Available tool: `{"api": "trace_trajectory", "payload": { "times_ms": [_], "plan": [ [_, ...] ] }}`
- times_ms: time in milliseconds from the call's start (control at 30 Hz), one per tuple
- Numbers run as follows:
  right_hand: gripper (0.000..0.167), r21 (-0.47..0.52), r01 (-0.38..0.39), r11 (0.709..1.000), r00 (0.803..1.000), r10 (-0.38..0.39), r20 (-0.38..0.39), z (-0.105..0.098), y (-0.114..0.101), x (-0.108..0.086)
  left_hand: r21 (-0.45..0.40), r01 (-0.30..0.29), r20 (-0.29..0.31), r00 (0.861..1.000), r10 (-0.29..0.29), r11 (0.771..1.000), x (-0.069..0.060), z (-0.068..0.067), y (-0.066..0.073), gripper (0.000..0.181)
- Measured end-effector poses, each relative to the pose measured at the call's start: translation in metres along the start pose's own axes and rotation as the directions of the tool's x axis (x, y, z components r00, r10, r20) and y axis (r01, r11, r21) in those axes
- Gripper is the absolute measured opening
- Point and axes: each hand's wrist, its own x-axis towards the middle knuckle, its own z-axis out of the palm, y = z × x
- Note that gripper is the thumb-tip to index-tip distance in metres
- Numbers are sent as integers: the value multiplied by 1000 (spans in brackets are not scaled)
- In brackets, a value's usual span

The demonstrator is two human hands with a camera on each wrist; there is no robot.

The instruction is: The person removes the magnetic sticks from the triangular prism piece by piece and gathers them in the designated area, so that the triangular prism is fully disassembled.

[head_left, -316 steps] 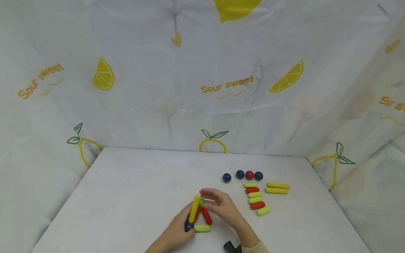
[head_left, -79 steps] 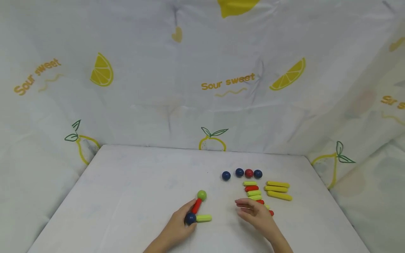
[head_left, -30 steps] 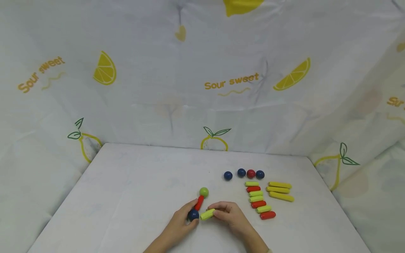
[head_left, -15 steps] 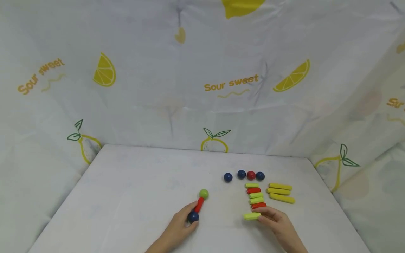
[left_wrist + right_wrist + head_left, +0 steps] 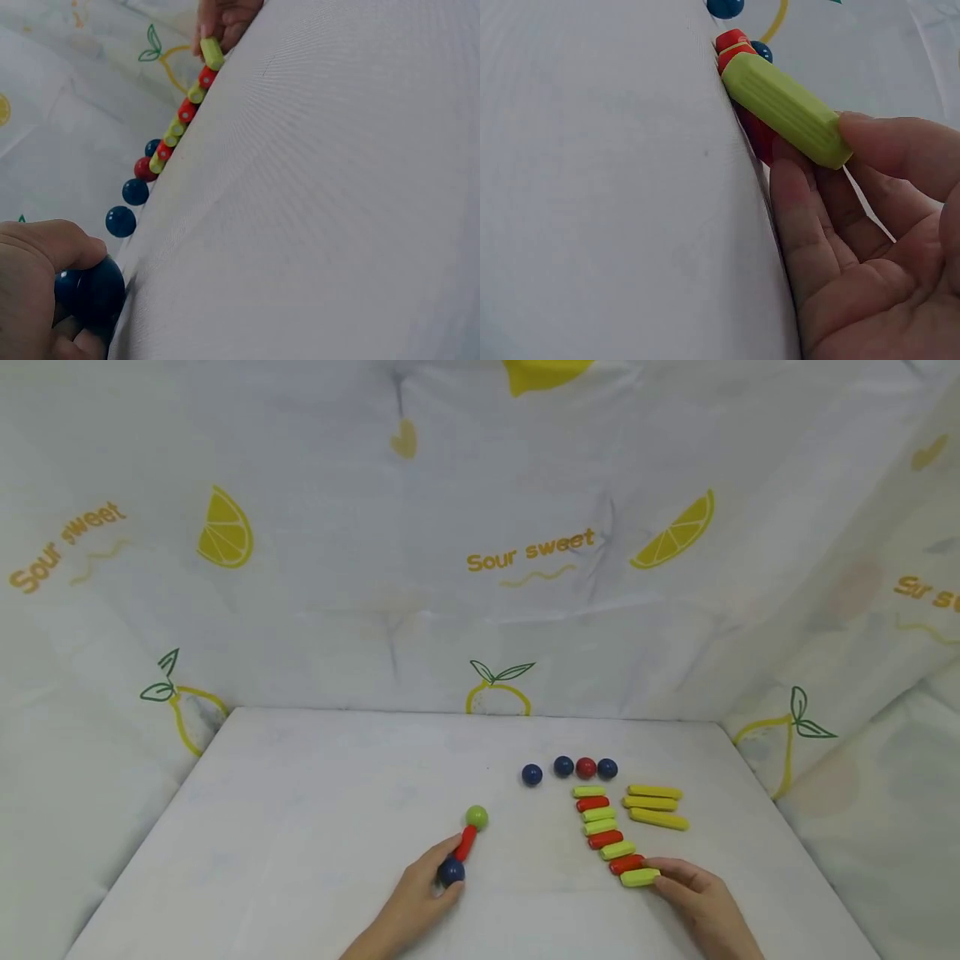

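Observation:
My left hand (image 5: 420, 893) grips a dark blue ball (image 5: 452, 872) between thumb and fingers; the left wrist view shows a second blue round shape (image 5: 67, 285) against it, partly hidden. From that ball a red rod (image 5: 466, 843) runs up to a green ball (image 5: 476, 817), all joined in a line. At the right, my right hand (image 5: 705, 902) pinches a short yellow-green rod (image 5: 640, 878) by its right end. This rod lies at the near end of a column of short rods, just beside a red rod (image 5: 626, 864).
The column of short red and yellow-green rods (image 5: 600, 827) stretches away from me. Beyond it sit a red ball (image 5: 586, 767) and several blue balls (image 5: 532, 774). Three long yellow rods (image 5: 652, 805) lie to its right. A lemon-print cloth (image 5: 337, 568) hangs behind the white table (image 5: 300, 793).
The earlier triangular build has lost its yellow rod, one red rod and the yellow-green rods. My right hand has carried the last yellow-green rod from the blue ball rightward to the column's near end.

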Motion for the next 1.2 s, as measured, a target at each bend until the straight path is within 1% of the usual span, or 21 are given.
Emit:
{"api": "trace_trajectory", "payload": {
  "times_ms": [133, 233, 367, 500, 633, 767, 833, 933, 1000, 1067, 1133, 1200],
  "plan": [
    [48, -59, 23, 998, 1000, -25, -19, 2, 1, 3, 7, -18, -5, 1000, 18, 1000, 0, -1, 0, 59],
    [49, -116, 35, 993, 998, -42, -56, 3, 1, 5, 9, -24, 1, 1000, 24, 1000, 0, 0, -1, 59],
    [45, -178, 54, 983, 992, -73, -105, 6, 0, 6, 2, -23, 7, 1000, 23, 1000, 0, 0, -3, 58],
    [41, -224, 79, 971, 983, -113, -143, 8, 0, 8, -3, -34, 8, 999, 34, 999, 0, 0, -4, 58],
    [38, -263, 93, 960, 967, -150, -204, 9, 1, 10, -16, -49, 3, 999, 49, 999, 0, 0, -4, 56],
    [41, -247, 115, 962, 948, -181, -261, 9, -3, 3, -24, -62, -9, 998, 62, 998, -1, 0, -3, 53],
    [42, -212, 150, 966, 940, -206, -271, 12, -10, -4, -28, -74, -12, 997, 74, 997, -1, 0, -2, 52],
    [42, -120, 228, 966, 943, -250, -221, 23, -28, -13, -30, -86, -20, 996, 85, 996, -1, 0, -2, 53],
    [38, -53, 271, 961, 948, -276, -156, 35, -41, -17, -23, -93, -26, 995, 92, 995, -1, -1, -2, 53],
    [35, 10, 296, 955, 953, -294, -78, 51, -54, -17, -12, -106, -37, 994, 105, 994, -2, -1, -2, 54],
    [33, 46, 324, 945, 945, -325, 22, 69, -64, -15, -3, -128, -49, 991, 127, 992, -2, -1, -3, 54],
    [34, 66, 349, 935, 924, -355, 139, 86, -70, -11, 7, -146, -58, 988, 146, 989, -2, -1, -3, 53]
  ]
}}
